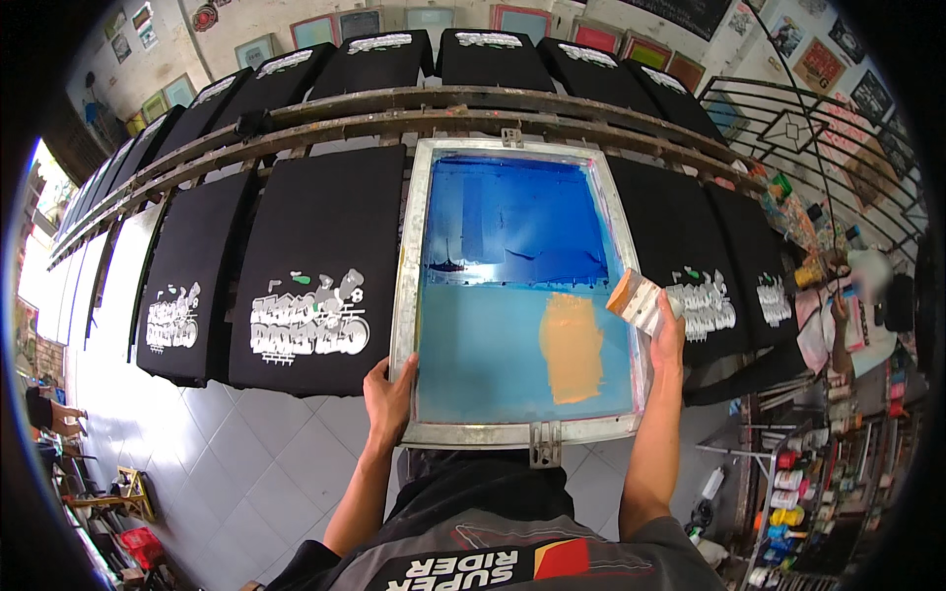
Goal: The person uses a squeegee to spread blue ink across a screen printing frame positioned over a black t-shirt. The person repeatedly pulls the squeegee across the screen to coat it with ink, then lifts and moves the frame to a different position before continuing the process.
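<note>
An aluminium-framed printing screen (419, 246) lies in front of me between black shirts, blue on its upper half and translucent teal below, with a rectangle of peach ink (572, 345) at the lower right. My left hand (389, 399) is closed on the frame's left side. My right hand (665, 325) is closed on a short squeegee (639, 300) with orange ink on its blade, held at the frame's right side. Shirts stretched on boards (310, 227) carry white, grey and green prints on either side of the screen.
Metal rails (335, 124) run behind the screen, with another row of shirts (365, 69) beyond. A person (843, 315) is at the far right, near shelves of ink containers (788, 517). Another person (44, 414) is partly visible at the left, near a wooden stool (128, 492).
</note>
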`<act>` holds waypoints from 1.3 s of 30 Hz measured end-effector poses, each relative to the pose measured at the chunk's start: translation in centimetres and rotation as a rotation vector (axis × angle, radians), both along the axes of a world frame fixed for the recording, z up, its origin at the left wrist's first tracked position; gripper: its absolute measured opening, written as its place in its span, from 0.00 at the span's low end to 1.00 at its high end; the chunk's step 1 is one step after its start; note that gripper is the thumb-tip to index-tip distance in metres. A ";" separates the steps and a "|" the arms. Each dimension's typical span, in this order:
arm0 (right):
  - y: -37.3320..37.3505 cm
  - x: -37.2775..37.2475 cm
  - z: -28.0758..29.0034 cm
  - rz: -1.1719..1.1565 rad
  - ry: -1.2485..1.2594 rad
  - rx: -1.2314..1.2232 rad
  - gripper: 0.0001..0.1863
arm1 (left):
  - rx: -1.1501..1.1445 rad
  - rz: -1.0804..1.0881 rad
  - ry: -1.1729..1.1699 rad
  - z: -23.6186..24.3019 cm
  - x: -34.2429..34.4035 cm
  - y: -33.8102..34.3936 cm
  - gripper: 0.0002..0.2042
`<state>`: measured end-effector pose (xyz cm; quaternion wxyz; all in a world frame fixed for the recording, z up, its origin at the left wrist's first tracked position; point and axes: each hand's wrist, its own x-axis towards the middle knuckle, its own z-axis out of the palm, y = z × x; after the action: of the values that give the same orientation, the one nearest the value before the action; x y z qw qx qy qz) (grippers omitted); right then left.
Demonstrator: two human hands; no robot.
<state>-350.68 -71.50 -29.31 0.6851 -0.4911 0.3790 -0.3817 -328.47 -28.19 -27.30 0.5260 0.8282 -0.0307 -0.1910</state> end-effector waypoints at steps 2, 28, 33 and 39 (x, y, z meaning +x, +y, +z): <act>-2.6 1.2 -1.1 0.019 0.003 0.004 0.24 | -0.039 0.023 -0.025 -0.7 0.5 -1.9 0.21; -6.6 1.9 -7.9 -0.082 -0.045 0.127 0.25 | 0.082 0.115 0.227 -5.0 -0.1 -7.8 0.18; -7.1 1.4 -8.3 0.051 -0.062 0.116 0.23 | -0.135 0.069 0.411 -5.2 2.1 -7.3 0.17; -7.5 1.1 -8.8 0.079 -0.085 0.111 0.23 | -0.138 0.176 0.441 -5.5 2.5 -7.9 0.18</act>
<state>-349.54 -78.97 -38.10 0.7413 -0.4501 0.3507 -0.3533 -325.97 -36.06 -32.82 0.5899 0.7280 0.1441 -0.3183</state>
